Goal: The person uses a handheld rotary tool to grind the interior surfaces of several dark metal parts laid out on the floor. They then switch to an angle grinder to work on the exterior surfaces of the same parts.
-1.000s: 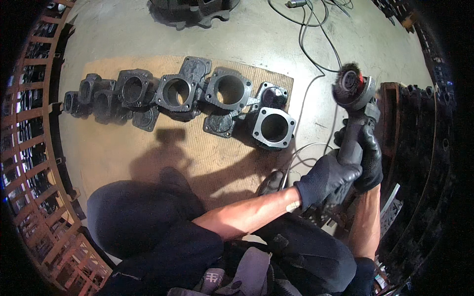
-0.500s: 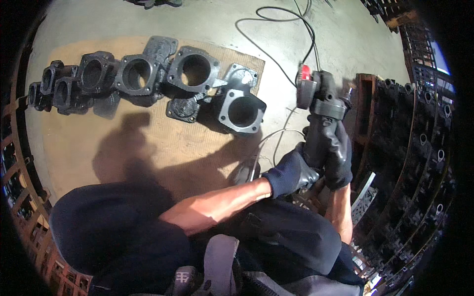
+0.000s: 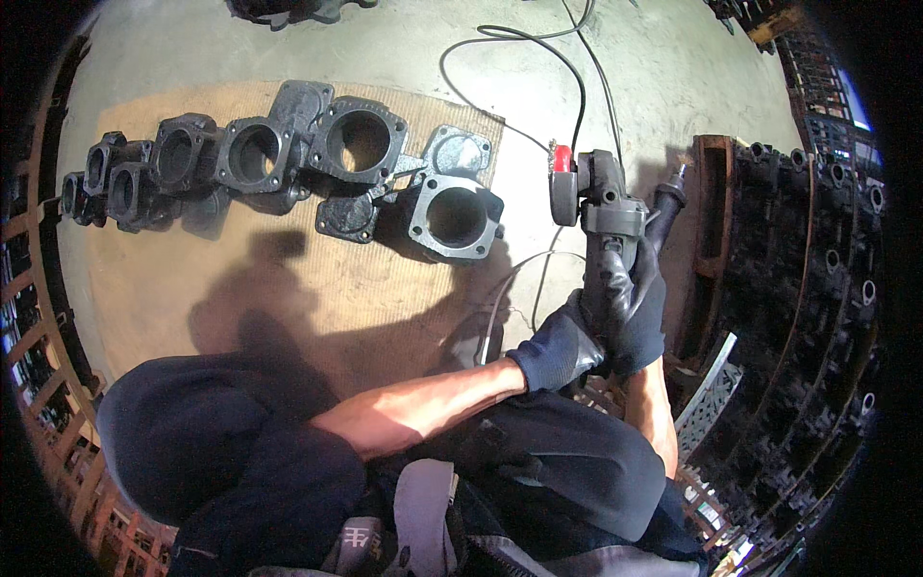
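Both my hands wear dark gloves and grip a grey angle grinder (image 3: 604, 207) held upright at the right of the view. My left hand (image 3: 562, 351) wraps the rear of its body from below. My right hand (image 3: 636, 308) clasps the body just above it. The grinder's disc with a red guard part (image 3: 561, 183) faces left. Its cable (image 3: 538, 58) runs away over the floor. A row of dark cast metal housings (image 3: 288, 159) with round bores lies on a brown board (image 3: 308, 288) to the left, the nearest one (image 3: 454, 219) apart from the disc.
A stack of dark cast parts (image 3: 808, 288) fills the right side, close to the grinder. A rusty metal rack (image 3: 38, 317) curves along the left edge. My knees (image 3: 192, 452) in dark trousers are at the bottom. Grey concrete floor (image 3: 404, 38) lies beyond the board.
The grinder has turned from disc-up to disc-facing-left and come slightly nearer the castings. The view has shifted so the castings sit further right.
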